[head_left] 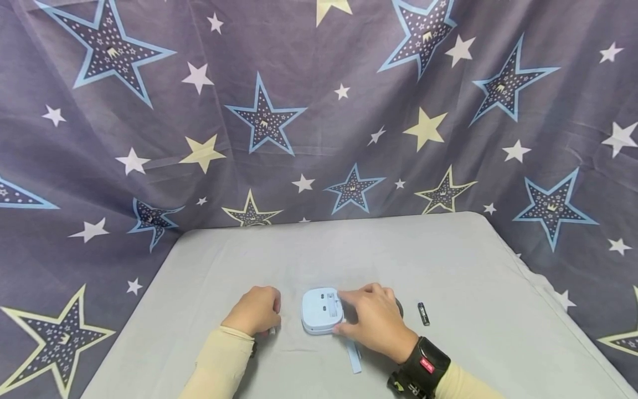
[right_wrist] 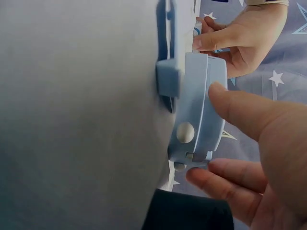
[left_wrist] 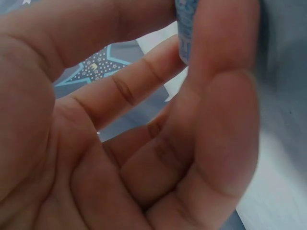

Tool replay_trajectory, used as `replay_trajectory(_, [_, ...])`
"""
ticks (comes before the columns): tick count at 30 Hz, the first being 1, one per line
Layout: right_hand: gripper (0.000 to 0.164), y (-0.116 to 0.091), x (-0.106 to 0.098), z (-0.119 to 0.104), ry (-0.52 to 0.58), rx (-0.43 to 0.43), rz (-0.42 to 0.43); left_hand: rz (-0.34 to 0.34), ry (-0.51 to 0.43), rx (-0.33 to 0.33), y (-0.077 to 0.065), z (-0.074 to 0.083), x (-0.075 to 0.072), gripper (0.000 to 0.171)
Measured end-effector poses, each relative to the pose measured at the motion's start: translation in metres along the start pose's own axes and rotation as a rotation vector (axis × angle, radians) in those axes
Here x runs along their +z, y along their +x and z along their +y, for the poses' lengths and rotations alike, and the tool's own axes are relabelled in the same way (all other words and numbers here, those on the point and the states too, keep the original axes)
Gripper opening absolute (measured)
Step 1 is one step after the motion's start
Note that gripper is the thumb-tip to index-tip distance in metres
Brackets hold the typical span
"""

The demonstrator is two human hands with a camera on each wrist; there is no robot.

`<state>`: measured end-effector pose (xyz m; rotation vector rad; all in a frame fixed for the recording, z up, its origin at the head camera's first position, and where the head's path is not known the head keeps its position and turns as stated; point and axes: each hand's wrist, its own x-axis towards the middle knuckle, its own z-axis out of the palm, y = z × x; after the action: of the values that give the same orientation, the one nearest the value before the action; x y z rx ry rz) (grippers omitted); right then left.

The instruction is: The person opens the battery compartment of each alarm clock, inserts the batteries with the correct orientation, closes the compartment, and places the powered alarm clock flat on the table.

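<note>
A light blue rounded-square device (head_left: 319,311) lies on the cloth-covered table, its face with a battery compartment (head_left: 332,304) turned up. My right hand (head_left: 376,318) grips its right side, thumb at the near corner and index finger at the far corner. In the right wrist view, white round knobs (right_wrist: 185,132) show on the device's side. Left of it, my left hand (head_left: 256,310) pinches a small cylinder with blue print (left_wrist: 184,36), mostly hidden by the fingers. A light blue strip-like piece (head_left: 354,356) lies just below my right hand.
A black battery (head_left: 423,313) lies to the right of my right hand. Behind that hand, a dark round object (head_left: 400,308) is partly hidden. A star-patterned curtain (head_left: 319,111) hangs behind the grey table cover (head_left: 249,255) and along its sides.
</note>
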<state>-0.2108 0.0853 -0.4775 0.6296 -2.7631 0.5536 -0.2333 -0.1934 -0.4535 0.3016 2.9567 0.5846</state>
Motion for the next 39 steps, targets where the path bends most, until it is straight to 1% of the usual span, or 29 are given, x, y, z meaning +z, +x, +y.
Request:
replay_trajectory(5, [0.072,0.0,-0.001,-0.001,0.004,-0.006,-0.003,0.042,0.031,0.009,0.004,0.002,0.001,0.016])
replay_trajectory(11, [0.07,0.0,-0.002,-0.003,0.004,0.005,-0.023,0.117,0.071,0.039,0.011,0.006,0.001,0.018])
replay_trajectory(16, [0.068,0.0,-0.003,-0.004,0.007,0.007,-0.036,0.164,0.088,0.06,0.015,0.012,-0.001,0.014])
replay_trajectory(26, [0.065,0.0,-0.001,-0.001,0.021,-0.004,-0.027,0.224,0.084,0.064,0.019,0.02,-0.005,0.012])
replay_trajectory(34, [0.064,0.0,-0.003,-0.001,0.012,-0.004,-0.024,0.318,0.061,0.087,0.024,0.026,-0.006,0.01])
replay_trajectory(39, [0.064,0.0,-0.002,-0.001,0.015,-0.007,-0.021,0.352,0.05,0.096,0.027,0.031,-0.007,0.01])
